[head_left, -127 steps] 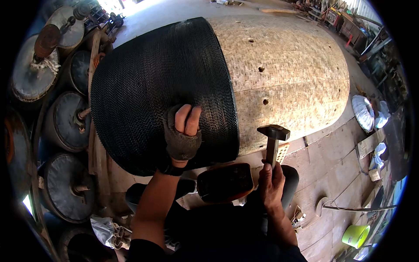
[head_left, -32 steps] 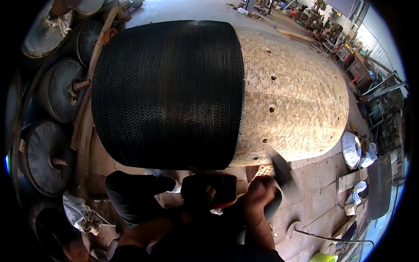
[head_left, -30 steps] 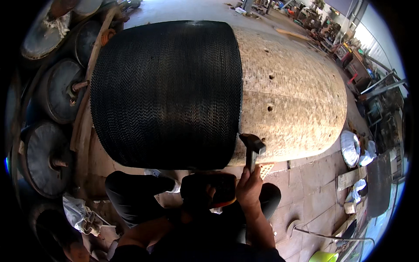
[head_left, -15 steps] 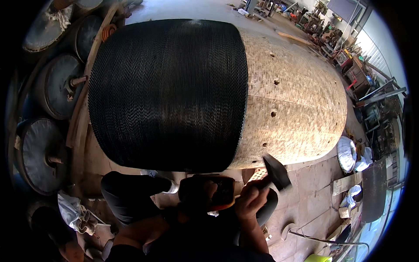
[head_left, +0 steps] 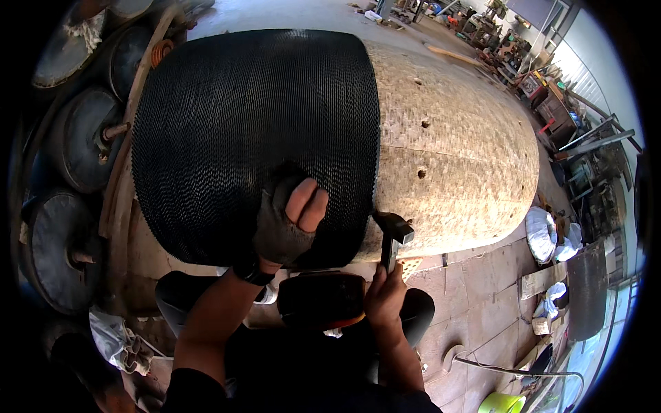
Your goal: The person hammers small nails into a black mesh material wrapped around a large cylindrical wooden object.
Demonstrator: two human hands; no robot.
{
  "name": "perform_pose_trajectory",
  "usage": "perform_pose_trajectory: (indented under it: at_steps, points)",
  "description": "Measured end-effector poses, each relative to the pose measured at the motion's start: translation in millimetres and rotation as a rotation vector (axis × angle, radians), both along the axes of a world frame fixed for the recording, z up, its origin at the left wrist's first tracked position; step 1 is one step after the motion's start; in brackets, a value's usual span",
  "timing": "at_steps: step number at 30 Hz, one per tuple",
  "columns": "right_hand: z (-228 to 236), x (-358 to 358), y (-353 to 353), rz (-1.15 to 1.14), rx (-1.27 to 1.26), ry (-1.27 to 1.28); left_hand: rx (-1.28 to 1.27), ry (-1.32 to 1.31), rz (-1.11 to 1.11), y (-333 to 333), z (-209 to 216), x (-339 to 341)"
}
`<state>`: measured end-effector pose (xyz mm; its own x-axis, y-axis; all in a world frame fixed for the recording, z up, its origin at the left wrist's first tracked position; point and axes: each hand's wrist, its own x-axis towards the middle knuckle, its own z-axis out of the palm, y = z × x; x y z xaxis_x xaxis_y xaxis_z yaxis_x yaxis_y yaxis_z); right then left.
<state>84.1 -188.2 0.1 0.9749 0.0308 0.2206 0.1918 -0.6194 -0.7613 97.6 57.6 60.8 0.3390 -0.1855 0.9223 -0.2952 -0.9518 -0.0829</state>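
A large drum lies on its side in front of me. Its left part is wrapped in rows of black, saw-toothed strip (head_left: 227, 124), and its right part shows pale wood (head_left: 454, 138) with dark holes. My left hand (head_left: 289, 220), in a dark glove with bare fingertips, is at the lower part of the black rows. Its fingers are curled together, and anything between them is hidden. My right hand (head_left: 385, 294) grips a hammer (head_left: 394, 241) by its handle, the head raised beside the border of black and wood. Between my knees sits a dark box (head_left: 322, 299) with an orange-red rim.
Round drums with axle stubs (head_left: 88, 141) stand along the left, behind a long wooden beam (head_left: 131, 172). White bags (head_left: 542, 234), a board (head_left: 544, 283) and a metal stand (head_left: 509, 373) lie on the tiled floor at right. Machine parts and tools fill the far right.
My left hand has risen from the box to the black rows on the drum. The hammer has moved left and up, and its head has turned. The whole view has shifted slightly.
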Motion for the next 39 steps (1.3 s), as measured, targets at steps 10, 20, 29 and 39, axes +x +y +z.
perform_pose_trajectory:
  at_steps: [10, 20, 29, 39]
  points:
    - [-1.9, -0.8, -5.6, 0.024, -0.104, 0.009, 0.007, 0.035, 0.05, -2.7, 15.6, 5.3]
    - [-4.9, 0.7, -9.4, -0.019, -0.194, 0.019, -0.016, 0.032, 0.04, -5.2, 10.6, 5.6]
    - [-9.1, 3.4, -10.9, 0.055, -0.039, -0.317, -0.025, 0.04, 0.089, -2.2, 9.9, 7.8]
    - [0.3, -3.8, -2.1, 0.032, 0.024, -0.122, -0.022, 0.058, 0.071, -0.8, 8.4, 5.5]
